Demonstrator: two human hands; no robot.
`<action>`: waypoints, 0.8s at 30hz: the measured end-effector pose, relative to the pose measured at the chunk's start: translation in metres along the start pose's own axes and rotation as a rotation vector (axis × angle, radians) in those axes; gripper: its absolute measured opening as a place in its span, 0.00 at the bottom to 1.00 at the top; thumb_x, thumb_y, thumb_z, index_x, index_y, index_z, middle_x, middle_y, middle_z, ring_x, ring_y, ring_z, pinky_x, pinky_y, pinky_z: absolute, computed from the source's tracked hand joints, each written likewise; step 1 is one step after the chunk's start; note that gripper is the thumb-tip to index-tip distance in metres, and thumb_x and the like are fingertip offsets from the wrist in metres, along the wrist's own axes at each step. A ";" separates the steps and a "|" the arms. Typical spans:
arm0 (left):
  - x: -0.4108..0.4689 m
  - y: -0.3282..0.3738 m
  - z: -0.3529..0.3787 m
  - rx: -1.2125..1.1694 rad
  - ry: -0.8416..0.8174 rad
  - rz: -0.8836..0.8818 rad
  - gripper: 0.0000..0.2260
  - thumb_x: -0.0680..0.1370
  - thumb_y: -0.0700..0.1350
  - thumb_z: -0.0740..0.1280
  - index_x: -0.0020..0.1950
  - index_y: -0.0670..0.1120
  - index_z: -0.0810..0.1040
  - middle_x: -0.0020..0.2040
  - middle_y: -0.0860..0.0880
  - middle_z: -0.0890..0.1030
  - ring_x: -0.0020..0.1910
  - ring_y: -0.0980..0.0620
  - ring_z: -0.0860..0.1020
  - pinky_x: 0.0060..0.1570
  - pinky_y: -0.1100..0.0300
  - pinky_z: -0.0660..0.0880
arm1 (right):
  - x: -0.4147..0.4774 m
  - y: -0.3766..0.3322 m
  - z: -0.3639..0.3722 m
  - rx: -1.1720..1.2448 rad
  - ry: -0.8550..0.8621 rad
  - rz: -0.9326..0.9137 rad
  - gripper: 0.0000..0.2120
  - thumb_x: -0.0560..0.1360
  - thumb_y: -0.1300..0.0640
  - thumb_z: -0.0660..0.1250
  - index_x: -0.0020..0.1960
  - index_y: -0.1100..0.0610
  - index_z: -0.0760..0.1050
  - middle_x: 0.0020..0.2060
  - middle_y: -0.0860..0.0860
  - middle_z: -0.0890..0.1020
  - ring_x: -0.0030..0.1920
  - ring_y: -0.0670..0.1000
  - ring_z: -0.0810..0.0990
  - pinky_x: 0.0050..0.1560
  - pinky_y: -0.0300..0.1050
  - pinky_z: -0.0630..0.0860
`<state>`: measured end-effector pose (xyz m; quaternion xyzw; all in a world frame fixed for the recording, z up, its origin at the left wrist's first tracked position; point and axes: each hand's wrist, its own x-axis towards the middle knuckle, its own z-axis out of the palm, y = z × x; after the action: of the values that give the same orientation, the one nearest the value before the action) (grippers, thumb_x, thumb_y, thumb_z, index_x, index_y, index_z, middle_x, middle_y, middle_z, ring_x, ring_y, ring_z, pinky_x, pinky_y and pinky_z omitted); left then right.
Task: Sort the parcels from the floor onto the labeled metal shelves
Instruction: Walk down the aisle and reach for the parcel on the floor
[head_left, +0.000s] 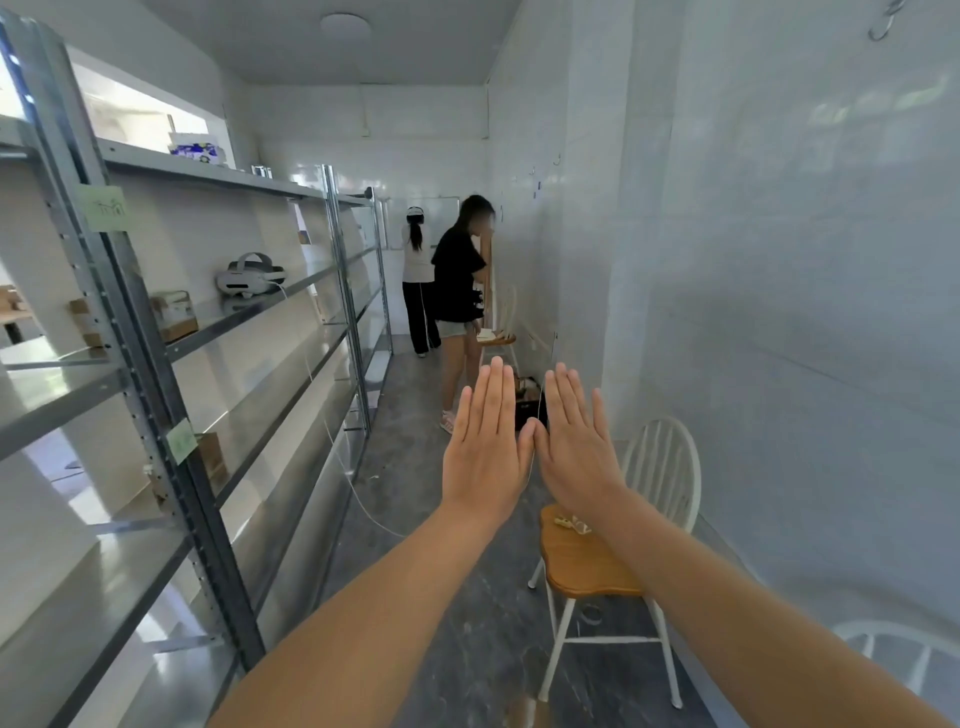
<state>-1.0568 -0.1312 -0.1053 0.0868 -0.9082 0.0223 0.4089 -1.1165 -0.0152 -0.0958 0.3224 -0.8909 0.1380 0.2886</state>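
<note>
Both hands flat, holding nothing: left hand (485, 447) & right hand (576, 447), thumbs touching, over aisle between metal shelves (156, 353) and chair (597, 561) by wall.

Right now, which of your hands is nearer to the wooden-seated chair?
Right. The right hand hovers flat above the chair seat, beside its white back; the left hand lies beyond it, toward the metal shelves.

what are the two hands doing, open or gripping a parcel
Open: the left hand and right hand are held flat, fingers straight, thumb tips meeting, holding nothing.
</note>
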 end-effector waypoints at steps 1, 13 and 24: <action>0.003 0.002 0.004 0.005 -0.006 0.013 0.29 0.86 0.54 0.50 0.82 0.39 0.49 0.83 0.42 0.50 0.82 0.48 0.49 0.80 0.49 0.52 | 0.001 0.006 0.002 0.004 0.000 0.000 0.35 0.79 0.44 0.26 0.80 0.60 0.42 0.80 0.56 0.44 0.79 0.55 0.39 0.76 0.52 0.36; 0.014 0.004 0.049 0.014 -0.024 -0.026 0.29 0.86 0.54 0.50 0.82 0.39 0.50 0.83 0.42 0.51 0.82 0.47 0.50 0.81 0.50 0.51 | 0.020 0.033 0.041 0.013 -0.025 -0.031 0.36 0.77 0.43 0.23 0.80 0.60 0.40 0.80 0.55 0.43 0.79 0.54 0.39 0.77 0.52 0.36; 0.042 -0.044 0.095 -0.016 -0.050 -0.034 0.29 0.86 0.55 0.47 0.82 0.39 0.50 0.83 0.42 0.51 0.82 0.47 0.50 0.80 0.51 0.50 | 0.068 0.018 0.091 -0.029 -0.063 -0.015 0.31 0.81 0.47 0.33 0.80 0.61 0.41 0.80 0.56 0.44 0.79 0.55 0.38 0.77 0.53 0.36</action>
<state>-1.1471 -0.1911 -0.1384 0.0997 -0.9167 0.0059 0.3868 -1.2098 -0.0743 -0.1279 0.3288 -0.8991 0.1127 0.2659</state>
